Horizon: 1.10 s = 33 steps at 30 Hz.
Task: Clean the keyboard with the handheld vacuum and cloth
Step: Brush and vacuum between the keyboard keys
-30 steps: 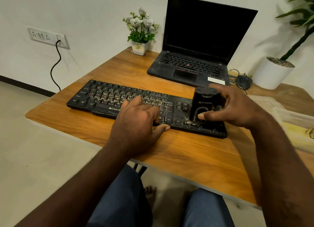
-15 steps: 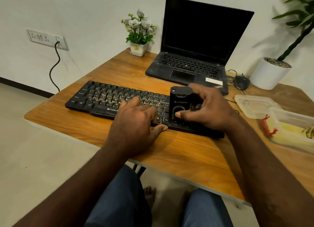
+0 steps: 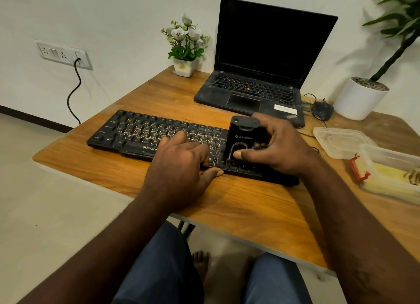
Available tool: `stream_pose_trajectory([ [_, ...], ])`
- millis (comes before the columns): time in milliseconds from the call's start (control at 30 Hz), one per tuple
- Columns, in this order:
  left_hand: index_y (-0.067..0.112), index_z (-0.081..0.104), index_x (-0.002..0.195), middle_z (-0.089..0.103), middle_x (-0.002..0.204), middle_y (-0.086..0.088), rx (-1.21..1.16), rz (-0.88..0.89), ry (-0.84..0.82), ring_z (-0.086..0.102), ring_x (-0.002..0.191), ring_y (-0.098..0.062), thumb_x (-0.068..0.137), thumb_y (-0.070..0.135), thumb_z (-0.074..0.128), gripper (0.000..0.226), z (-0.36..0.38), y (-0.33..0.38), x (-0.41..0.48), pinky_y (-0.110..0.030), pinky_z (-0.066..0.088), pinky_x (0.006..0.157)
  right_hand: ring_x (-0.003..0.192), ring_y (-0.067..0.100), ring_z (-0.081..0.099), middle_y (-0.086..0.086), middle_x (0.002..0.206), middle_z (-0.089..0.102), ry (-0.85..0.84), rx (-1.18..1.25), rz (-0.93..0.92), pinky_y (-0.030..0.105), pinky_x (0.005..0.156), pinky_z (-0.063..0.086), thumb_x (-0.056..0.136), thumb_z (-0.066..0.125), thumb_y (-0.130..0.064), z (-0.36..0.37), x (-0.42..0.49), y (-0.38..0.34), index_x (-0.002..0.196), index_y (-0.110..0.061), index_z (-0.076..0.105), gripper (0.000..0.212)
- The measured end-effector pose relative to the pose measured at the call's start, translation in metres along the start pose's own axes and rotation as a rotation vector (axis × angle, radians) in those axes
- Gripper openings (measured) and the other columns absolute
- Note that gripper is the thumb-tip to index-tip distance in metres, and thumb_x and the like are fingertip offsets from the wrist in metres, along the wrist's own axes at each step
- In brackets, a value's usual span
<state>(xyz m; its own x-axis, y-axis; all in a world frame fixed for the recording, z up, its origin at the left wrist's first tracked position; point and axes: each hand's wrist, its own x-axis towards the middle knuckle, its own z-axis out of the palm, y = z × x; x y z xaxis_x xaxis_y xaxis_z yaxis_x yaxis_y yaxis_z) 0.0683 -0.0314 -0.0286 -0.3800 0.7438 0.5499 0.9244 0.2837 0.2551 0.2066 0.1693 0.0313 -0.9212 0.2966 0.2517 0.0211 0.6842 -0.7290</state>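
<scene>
Keyboard [image 3: 145, 133] is black with yellowish lettering and lies across the middle of the wooden desk [image 3: 250, 203], long side running 9 to 3 o'clock. The little black handheld vacuum [image 3: 241, 137] stands upright on the keys toward the 3 o'clock end. Right hand [image 3: 279, 144] has its grip wrapped round the vacuum, thumb across the front and fingers over the far side. Left hand [image 3: 179, 167] just rests on the keys right beside it at 9 o'clock. Its grip is loose and holds nothing, with the thumb down by the front edge. An open laptop [image 3: 261, 65] with a dark screen sits at 1 o'clock from the keyboard, a small flower pot [image 3: 185, 46] at 12, a mouse [image 3: 322, 110] at 2 and clear plastic tubs [image 3: 341, 142] at 3.
</scene>
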Motion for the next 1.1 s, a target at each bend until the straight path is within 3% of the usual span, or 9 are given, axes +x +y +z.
stream_pose_trajectory([
  [200, 0.031, 0.051, 0.075, 0.055, 0.073, 0.014, -0.007, -0.006, 0.003, 0.041, 0.081, -0.014, 0.084, 0.064, 0.065, 0.037, 0.002, -0.001, 0.000, -0.040, 0.039, 0.077, 0.094, -0.009, 0.062, -0.022, 0.101, 0.065, 0.278, -0.250, 0.026, 0.014, 0.078, 0.053, 0.080, 0.089, -0.028, -0.002, 0.009, 0.007, 0.122, -0.031, 0.062, 0.050],
  [400, 0.034, 0.046, 0.075, 0.056, 0.074, 0.014, -0.014, -0.001, -0.001, 0.040, 0.082, -0.014, 0.084, 0.065, 0.063, 0.037, 0.002, -0.001, 0.000, -0.041, 0.039, 0.077, 0.101, 0.008, 0.071, -0.011, 0.109, 0.073, 0.039, -0.036, 0.044, 0.030, 0.081, 0.062, 0.078, 0.090, -0.026, 0.000, 0.000, 0.007, 0.122, -0.035, 0.065, 0.051],
  [633, 0.034, 0.044, 0.075, 0.050, 0.074, 0.016, -0.016, 0.011, 0.015, 0.041, 0.082, -0.015, 0.083, 0.063, 0.066, 0.037, 0.002, 0.000, 0.000, -0.040, 0.039, 0.076, 0.103, 0.012, 0.066, -0.011, 0.109, 0.068, 0.417, -0.312, 0.124, 0.012, 0.075, 0.045, 0.080, 0.088, -0.025, -0.012, 0.013, 0.024, 0.122, -0.026, 0.063, 0.049],
  [767, 0.034, 0.043, 0.075, 0.050, 0.073, 0.016, -0.018, 0.013, 0.005, 0.041, 0.081, -0.014, 0.083, 0.064, 0.064, 0.037, 0.002, -0.001, 0.000, -0.039, 0.037, 0.076, 0.100, 0.004, 0.068, -0.011, 0.108, 0.071, 0.307, -0.101, 0.120, 0.022, 0.079, 0.057, 0.078, 0.090, -0.026, -0.012, 0.004, 0.018, 0.121, -0.032, 0.062, 0.052],
  [833, 0.034, 0.043, 0.075, 0.050, 0.073, 0.015, -0.020, 0.017, 0.000, 0.040, 0.081, -0.014, 0.084, 0.064, 0.063, 0.037, 0.001, -0.001, 0.000, -0.039, 0.036, 0.076, 0.098, -0.001, 0.068, -0.013, 0.107, 0.071, 0.230, -0.061, 0.107, 0.017, 0.075, 0.057, 0.078, 0.090, -0.026, -0.005, 0.006, 0.013, 0.118, -0.041, 0.060, 0.052],
  [967, 0.034, 0.044, 0.075, 0.056, 0.073, 0.013, -0.023, 0.023, 0.008, 0.040, 0.080, -0.014, 0.084, 0.064, 0.063, 0.036, 0.001, -0.001, 0.000, -0.038, 0.036, 0.075, 0.099, 0.001, 0.064, -0.013, 0.115, 0.069, 0.348, -0.238, 0.136, 0.012, 0.074, 0.047, 0.080, 0.089, -0.029, 0.000, 0.024, 0.020, 0.129, -0.030, 0.061, 0.055],
  [1033, 0.034, 0.043, 0.076, 0.054, 0.074, 0.014, -0.017, 0.023, 0.005, 0.040, 0.080, -0.014, 0.084, 0.064, 0.062, 0.036, 0.001, -0.001, 0.000, -0.038, 0.037, 0.075, 0.105, 0.009, 0.066, -0.007, 0.118, 0.071, 0.413, -0.280, 0.162, 0.014, 0.075, 0.046, 0.081, 0.088, -0.029, -0.004, 0.027, 0.024, 0.127, -0.027, 0.062, 0.052],
  [1100, 0.034, 0.044, 0.075, 0.051, 0.073, 0.015, -0.014, 0.021, 0.005, 0.040, 0.080, -0.014, 0.084, 0.064, 0.062, 0.036, 0.002, -0.001, 0.000, -0.039, 0.037, 0.075, 0.104, 0.007, 0.067, -0.009, 0.116, 0.071, 0.411, -0.266, 0.139, 0.015, 0.077, 0.049, 0.081, 0.088, -0.029, -0.008, 0.022, 0.025, 0.126, -0.026, 0.063, 0.051],
])
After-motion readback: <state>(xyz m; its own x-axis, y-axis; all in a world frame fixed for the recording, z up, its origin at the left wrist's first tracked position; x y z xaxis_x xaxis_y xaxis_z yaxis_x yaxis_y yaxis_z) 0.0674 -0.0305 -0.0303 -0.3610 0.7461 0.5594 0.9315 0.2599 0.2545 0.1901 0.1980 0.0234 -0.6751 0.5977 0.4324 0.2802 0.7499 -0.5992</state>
